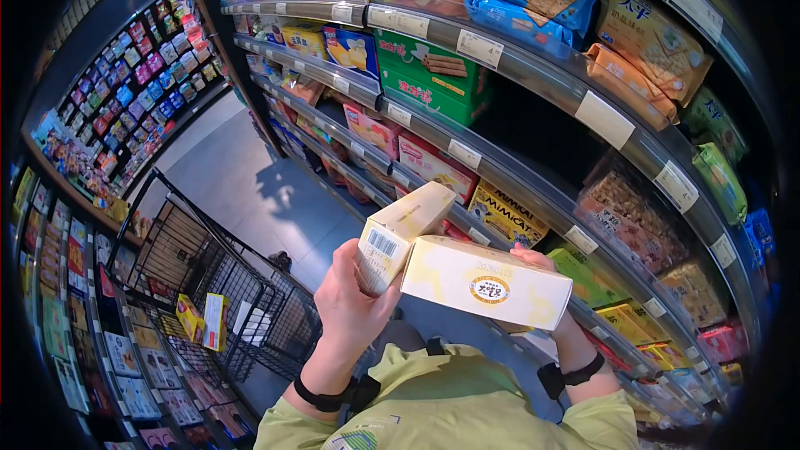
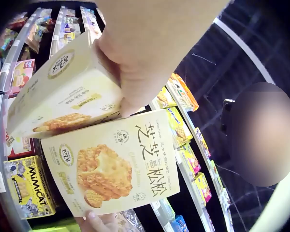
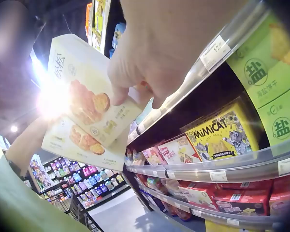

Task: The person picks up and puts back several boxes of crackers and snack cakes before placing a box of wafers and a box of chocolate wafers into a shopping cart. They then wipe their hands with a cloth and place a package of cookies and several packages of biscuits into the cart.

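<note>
My left hand (image 1: 354, 296) grips a cream snack box (image 1: 415, 210), its barcode end turned toward me. In the left wrist view, this box (image 2: 63, 92) shows a small golden pastry picture. My right hand (image 1: 535, 258) holds a second cream snack box (image 1: 487, 283) of the same look, mostly hidden behind it in the head view. That second box's front (image 2: 111, 164) carries a large golden pastry and big dark characters. From the right wrist, the fingers (image 3: 121, 92) lie along the edge of the box. Both boxes are side by side, overlapping at their near corners.
Curved shelves of packaged snacks fill the right side, with a yellow MIMICAT box (image 1: 504, 212) and a green box (image 1: 433, 75) among them. A black wire cart (image 1: 275, 350) at the left holds several packages, including a yellow one (image 1: 190, 317). Grey floor (image 1: 250, 192) stretches beyond it.
</note>
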Motion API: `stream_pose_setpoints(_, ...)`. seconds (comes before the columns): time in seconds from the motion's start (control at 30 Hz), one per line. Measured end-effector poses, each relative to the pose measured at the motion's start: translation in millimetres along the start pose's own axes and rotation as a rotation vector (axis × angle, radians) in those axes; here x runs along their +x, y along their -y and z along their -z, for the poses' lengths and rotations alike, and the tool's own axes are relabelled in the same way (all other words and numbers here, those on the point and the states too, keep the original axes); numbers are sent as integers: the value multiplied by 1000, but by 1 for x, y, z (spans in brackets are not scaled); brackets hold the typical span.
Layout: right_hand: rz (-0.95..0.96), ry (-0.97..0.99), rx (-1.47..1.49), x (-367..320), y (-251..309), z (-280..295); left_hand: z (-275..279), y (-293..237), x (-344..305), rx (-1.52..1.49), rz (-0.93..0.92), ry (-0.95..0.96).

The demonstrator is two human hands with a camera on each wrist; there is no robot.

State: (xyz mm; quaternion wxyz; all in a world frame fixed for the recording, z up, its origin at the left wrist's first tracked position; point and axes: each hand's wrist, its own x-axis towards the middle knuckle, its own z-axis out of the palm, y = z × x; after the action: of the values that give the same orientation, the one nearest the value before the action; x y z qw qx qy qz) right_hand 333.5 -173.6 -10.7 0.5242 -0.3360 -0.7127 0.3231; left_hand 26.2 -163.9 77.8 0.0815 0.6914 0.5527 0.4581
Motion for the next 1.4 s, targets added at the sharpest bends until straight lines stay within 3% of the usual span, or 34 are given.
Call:
stream_pose_setpoints(0.23,35,-8,-7,-2,-6,-3,2,3,2,10,-38,-13)
stream_pose_setpoints(0.37,-530,-24,215,-1,31,-7,2,13,8,-78,89,62)
stream_pose_setpoints(0.4,-422,23,256,2,32,-6,-4,29,10,-238,182,96)
stream_pose_setpoints(0.47,-479,27,346,12,40,0,-11,52,11,-523,300,154)
stream_pose_setpoints(0.57,-512,-3,412,24,40,4,-15,71,9,-721,439,211)
stream_pose_setpoints(0.73,-469,-92,289,34,53,-8,-20,81,9,-754,550,238)
stream_pose_setpoints(0.8,35,40,-627,46,71,-13,-27,88,7,-740,635,257)
stream_pose_setpoints(0.83,38,49,-618,48,70,-18,-28,89,7,-736,643,247)
stream_pose_setpoints(0.9,308,75,-1022,49,68,-26,-31,90,11,-934,797,281)
stream_pose_setpoints(1.03,422,102,-1190,42,45,-40,-44,108,10,-1154,925,335)
stream_pose_setpoints(1.3,363,157,-1028,43,27,-43,-65,137,18,-1187,950,440)
stream_pose_setpoints(1.37,88,-189,-682,51,29,-50,-71,146,22,-1237,946,445)
stream_pose_setpoints(1.4,-17,-268,-668,58,35,-53,-73,149,25,-1288,946,440)
